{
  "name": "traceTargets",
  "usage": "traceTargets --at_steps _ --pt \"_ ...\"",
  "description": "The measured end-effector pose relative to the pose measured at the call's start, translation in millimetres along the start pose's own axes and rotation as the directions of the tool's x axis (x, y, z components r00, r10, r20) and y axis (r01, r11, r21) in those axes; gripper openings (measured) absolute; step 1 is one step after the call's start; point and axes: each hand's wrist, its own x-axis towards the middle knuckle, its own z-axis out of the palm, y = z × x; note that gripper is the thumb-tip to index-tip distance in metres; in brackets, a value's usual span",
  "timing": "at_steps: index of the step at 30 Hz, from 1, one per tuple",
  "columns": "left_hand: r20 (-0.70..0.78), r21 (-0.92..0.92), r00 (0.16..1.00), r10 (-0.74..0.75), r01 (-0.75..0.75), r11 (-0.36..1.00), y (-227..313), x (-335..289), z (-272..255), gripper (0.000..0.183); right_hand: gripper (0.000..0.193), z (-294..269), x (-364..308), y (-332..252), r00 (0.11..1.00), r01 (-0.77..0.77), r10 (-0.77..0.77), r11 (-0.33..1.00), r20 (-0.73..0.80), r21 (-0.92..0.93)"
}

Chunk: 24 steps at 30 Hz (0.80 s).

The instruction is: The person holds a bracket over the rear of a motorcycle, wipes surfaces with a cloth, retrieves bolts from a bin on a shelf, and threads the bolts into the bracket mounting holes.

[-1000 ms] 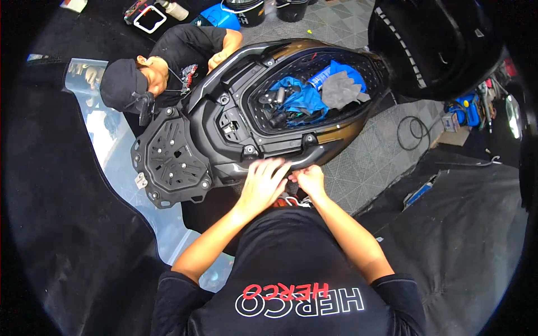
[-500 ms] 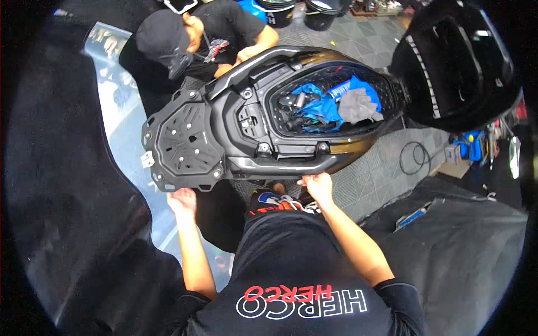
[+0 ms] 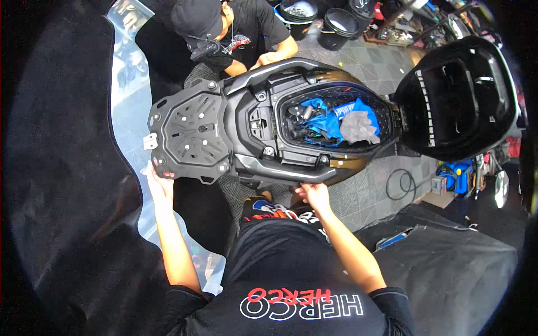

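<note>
A scooter's tail stretches across the middle, with a flat black rear rack (image 3: 188,131) bolted at its left end. My left hand (image 3: 161,187) grips the rack's near left corner, some fingers hidden behind the metal. Under the near grab rail (image 3: 288,171), my right hand (image 3: 315,197) has its fingers curled against the lower edge; part of the grip is hidden. The open seat compartment (image 3: 280,112) holds a grey glove (image 3: 360,127), blue cloth (image 3: 330,126) and dark items. Its seat (image 3: 459,101) is raised at the right.
Across the scooter a person in black (image 3: 252,28) crouches, a hand by the far rail. Black buckets (image 3: 336,31) stand behind. A clear sheet (image 3: 131,112) lies on black cloth at left. A coiled cable (image 3: 400,185) and a blue item (image 3: 457,173) lie at right.
My left hand has moved left along the rack's near edge to its outer corner. My right hand has stayed by the near rail, its fingers slightly shifted. The whole view has shifted.
</note>
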Motion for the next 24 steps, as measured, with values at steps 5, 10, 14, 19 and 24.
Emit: traceTargets --at_steps 5,10,14,19,24 --pt "0.03 -0.04 0.999 -0.044 0.046 0.998 2.1 -1.6 4.9 0.046 0.022 -6.2 -2.6 -0.3 0.992 -0.032 0.033 0.999 0.118 -0.016" --pt "0.016 -0.088 0.998 -0.066 0.068 0.994 4.6 -1.4 1.6 0.055 0.025 -2.8 -17.2 5.3 0.984 -0.022 0.026 0.999 0.174 -0.027" --pt "0.006 -0.176 0.992 -0.124 0.124 0.977 3.1 -3.2 2.4 0.061 0.023 -11.6 -25.2 23.9 0.975 0.003 0.013 0.998 0.222 -0.07" --pt "-0.047 -0.219 0.994 -0.097 0.085 0.972 -29.3 -8.6 16.3 0.057 0.018 -57.9 -34.5 60.5 0.986 0.034 0.006 0.971 0.164 -0.237" --pt "-0.072 0.237 0.927 -0.369 0.375 0.896 -137.0 -4.3 -44.6 0.036 0.014 -135.2 -35.2 156.6 0.987 -0.148 0.141 0.985 -0.082 -0.089"
